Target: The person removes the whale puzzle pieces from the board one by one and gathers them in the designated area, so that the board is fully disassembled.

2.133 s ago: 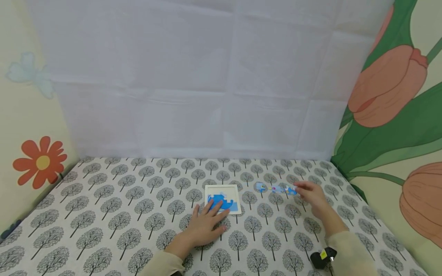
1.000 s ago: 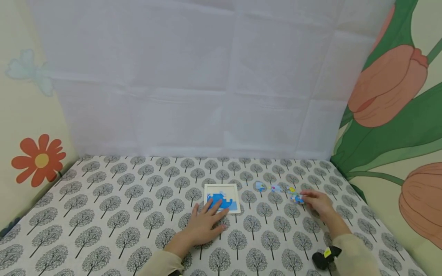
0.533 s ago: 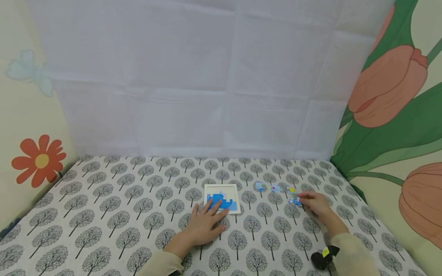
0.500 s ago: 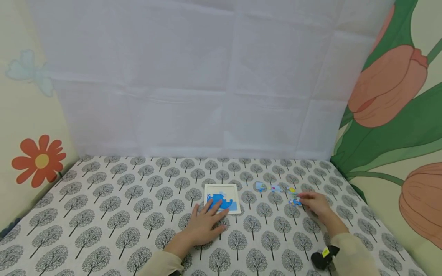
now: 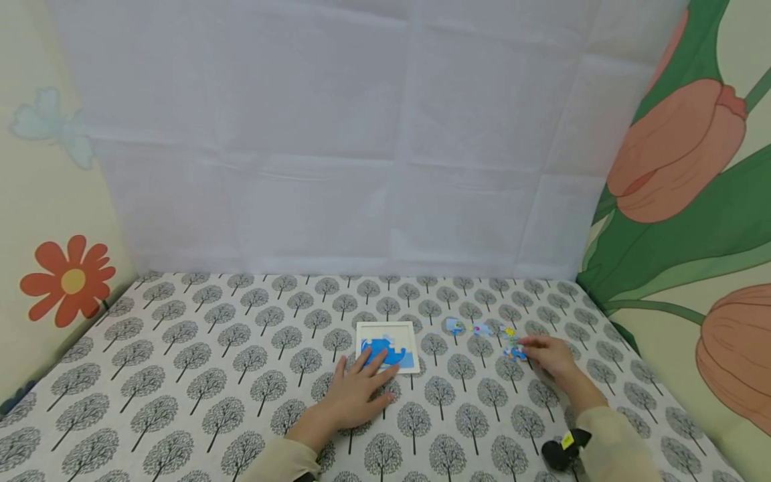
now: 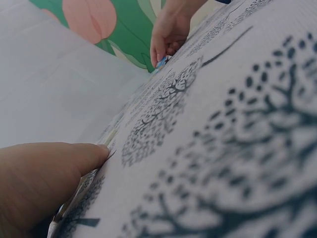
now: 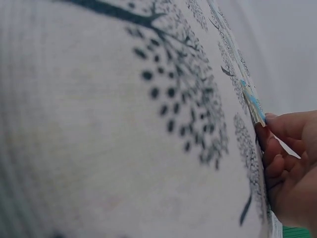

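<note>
My left hand (image 5: 355, 395) lies spread in the head view, its fingertips on the lower left part of a white-framed puzzle tray (image 5: 415, 348). Inside the tray, joined pieces show part of a blue animal (image 5: 394, 357), and the upper area is bare white. To the right, my right hand (image 5: 551, 355) pinches a blue and white puzzle piece (image 5: 514, 353) by its right edge, thumb against finger. In the right wrist view, that puzzle piece (image 7: 253, 105) tilts up off the cloth between the fingertips.
Just behind the held piece lies a yellow-marked puzzle piece (image 5: 509, 332). Further left are a pale piece with a pink spot (image 5: 480, 329) and a blue piece (image 5: 454, 326). A tree-print cloth (image 5: 241, 361) covers the table, which meets a white sheet (image 5: 313, 167) at the back.
The right hand has come nearer to me with the blue and white puzzle piece, then shifted slightly left, uncovering the yellow-marked piece. The left hand and the tray stay put.
</note>
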`<state>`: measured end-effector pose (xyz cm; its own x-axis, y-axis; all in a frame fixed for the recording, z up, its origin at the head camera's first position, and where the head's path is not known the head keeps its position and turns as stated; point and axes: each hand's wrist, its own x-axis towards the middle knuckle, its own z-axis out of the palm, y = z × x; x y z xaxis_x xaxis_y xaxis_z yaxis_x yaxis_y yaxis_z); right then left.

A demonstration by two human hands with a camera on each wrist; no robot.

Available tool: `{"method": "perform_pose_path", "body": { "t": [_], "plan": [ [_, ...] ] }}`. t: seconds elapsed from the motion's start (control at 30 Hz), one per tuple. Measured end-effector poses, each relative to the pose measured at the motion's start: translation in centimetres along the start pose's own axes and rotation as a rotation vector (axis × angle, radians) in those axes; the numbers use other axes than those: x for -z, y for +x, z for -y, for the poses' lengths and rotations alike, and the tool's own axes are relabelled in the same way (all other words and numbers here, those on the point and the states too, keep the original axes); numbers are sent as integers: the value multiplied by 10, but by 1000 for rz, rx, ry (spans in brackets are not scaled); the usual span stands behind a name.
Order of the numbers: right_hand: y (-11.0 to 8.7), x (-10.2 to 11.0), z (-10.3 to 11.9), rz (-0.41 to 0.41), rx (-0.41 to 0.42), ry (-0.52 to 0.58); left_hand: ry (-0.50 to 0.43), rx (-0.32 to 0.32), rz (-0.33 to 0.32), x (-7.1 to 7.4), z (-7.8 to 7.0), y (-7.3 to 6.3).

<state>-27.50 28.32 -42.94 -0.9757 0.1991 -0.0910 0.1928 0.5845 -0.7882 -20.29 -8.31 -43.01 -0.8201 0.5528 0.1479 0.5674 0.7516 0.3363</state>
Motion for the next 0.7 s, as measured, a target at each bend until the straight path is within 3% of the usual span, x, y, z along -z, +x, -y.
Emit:
{"method": "perform_pose_path", "body": {
  "t": [0.47, 0.7],
  "plan": [
    [1, 0, 3, -3, 2, 0, -10, 9, 11, 0, 2, 0],
    [-1, 1, 3, -9, -40, 12, -5, 1, 8, -1, 1, 0]
  ]
}}
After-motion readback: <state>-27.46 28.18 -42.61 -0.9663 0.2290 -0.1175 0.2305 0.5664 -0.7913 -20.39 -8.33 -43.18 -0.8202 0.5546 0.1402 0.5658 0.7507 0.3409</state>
